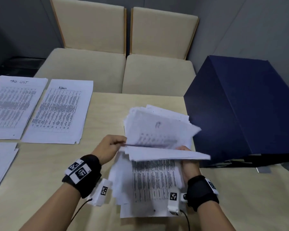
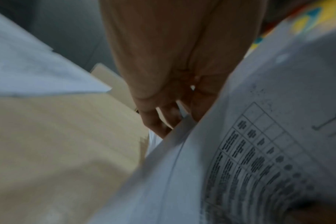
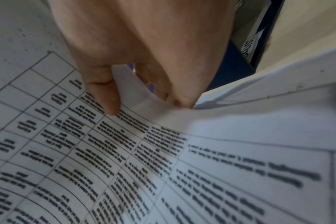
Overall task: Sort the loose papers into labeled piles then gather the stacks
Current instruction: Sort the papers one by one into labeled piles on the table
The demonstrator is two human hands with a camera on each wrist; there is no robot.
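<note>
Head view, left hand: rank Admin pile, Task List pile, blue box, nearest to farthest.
From the left hand:
1. Admin pile, up-left on the table.
2. Blue box, to the right, past the held sheets.
3. Task List pile, far left.

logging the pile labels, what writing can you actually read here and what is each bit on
"Admin": handwritten atop the second sheet at the table's far left.
"IT": handwritten on the sheet the left hand lifts.
Heading on the far-left sheet: perhaps "Task List", too blurred to confirm.
Printed tables on all sheets: too small or blurred.
White label inside the dark blue box: cut off, unreadable.
Wristband squares: coded patterns, no words.
</note>
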